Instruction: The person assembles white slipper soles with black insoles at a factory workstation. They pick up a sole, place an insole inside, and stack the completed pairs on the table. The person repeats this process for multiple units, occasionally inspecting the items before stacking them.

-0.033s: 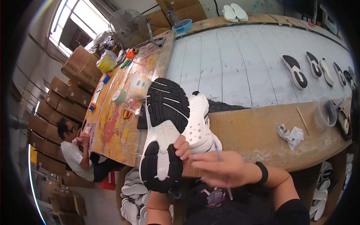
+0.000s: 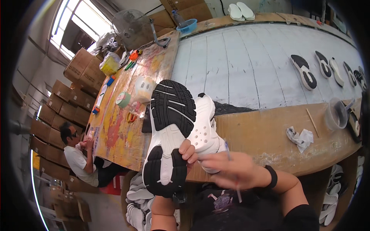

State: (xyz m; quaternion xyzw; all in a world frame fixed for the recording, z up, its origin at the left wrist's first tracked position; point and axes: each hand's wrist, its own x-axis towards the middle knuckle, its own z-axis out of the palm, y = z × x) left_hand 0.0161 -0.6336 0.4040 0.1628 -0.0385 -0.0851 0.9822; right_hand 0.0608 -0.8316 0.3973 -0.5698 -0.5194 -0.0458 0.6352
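Note:
My left hand (image 2: 187,153) is closed around the middle of a black-and-white shoe sole (image 2: 165,136), holding it upright with its black tread showing. Close beside it my right hand (image 2: 236,169) is smeared by motion, its fingers bent around a thin stick-like tool (image 2: 239,191). The tool's kind is too blurred to tell. Just behind the held sole, partly hidden by it, is a white shoe sole piece (image 2: 203,127) with small round holes.
Black-and-white soles (image 2: 304,73) lie on the pale belt at right. Nearer are a clear plastic cup (image 2: 336,115), crumpled tissue (image 2: 300,139) and a wooden stick (image 2: 312,122). At left are green tape (image 2: 123,99), scissors (image 2: 131,117) and a seated person (image 2: 79,156). Soles fill bins below.
My right hand has shifted slightly to the right with the thin tool, and its fingers are more blurred. The held sole stays almost in place.

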